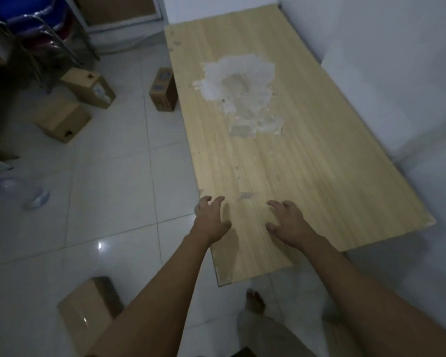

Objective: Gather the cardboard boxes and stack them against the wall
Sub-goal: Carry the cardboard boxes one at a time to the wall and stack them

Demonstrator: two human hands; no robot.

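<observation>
Four cardboard boxes, all on the pale tiled floor (113,191), none in a hand and none against the wall (397,60). Nearest box (84,315) at lower left, plain brown, partly hidden behind the left forearm. Upright box (163,90) just beside the left edge of the desk (319,163), printed in blue on top and front; print too blurred to read. Labelled box (89,87) farther left, lying tilted, with a small white sticker on one face; text illegible. Plain box (62,119) just beside it, nearer the camera, with a small dark mark on one end.

Left hand (210,222) over the near left edge of the desk, released, fingers loosely curled around nothing. Right hand (287,225) beside it over the wood-grain top, likewise released and holding nothing; contact with the surface not discernible.

Large white torn patch (242,91) on the far half of the desk top. Stacked chairs (36,29) with metal legs at upper left. Clear plastic bottle (21,191) on its side at the left margin. Bare foot (255,301) below the near desk corner.
</observation>
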